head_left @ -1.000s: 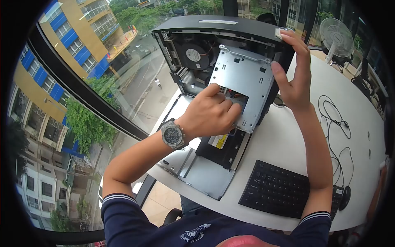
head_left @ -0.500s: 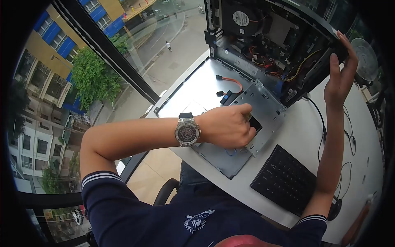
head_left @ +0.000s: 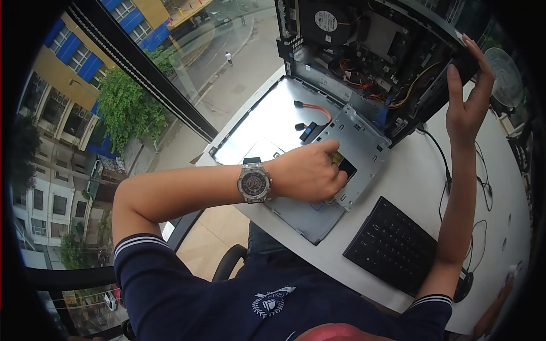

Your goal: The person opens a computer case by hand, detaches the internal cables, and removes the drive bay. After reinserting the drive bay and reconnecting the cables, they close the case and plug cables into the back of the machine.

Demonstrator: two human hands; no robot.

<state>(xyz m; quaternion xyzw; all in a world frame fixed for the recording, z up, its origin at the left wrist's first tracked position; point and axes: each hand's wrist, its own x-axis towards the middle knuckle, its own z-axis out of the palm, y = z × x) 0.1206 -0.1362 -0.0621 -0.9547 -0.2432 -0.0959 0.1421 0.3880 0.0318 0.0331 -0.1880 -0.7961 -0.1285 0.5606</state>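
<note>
My left hand, with a watch on its wrist, is closed over the metal drive bracket of an opened computer case. Its curled fingertips are largely hidden, so what they pinch cannot be made out. Beside them, a dark opening and a small yellow patch show in the bracket. My right hand grips the upper right edge of the case, thumb on the near side and fingers over the rim. An orange cable with black connectors lies on the shiny metal panel beyond my left hand.
A black keyboard lies on the white table, near its front edge. Black cables run along the right side, and a dark mouse sits by my right elbow. A window with its frame borders the left.
My left hand has shifted slightly left, uncovering a little more of the yellow patch and opening. My right hand stays on the case edge. The whole view has moved slightly.
</note>
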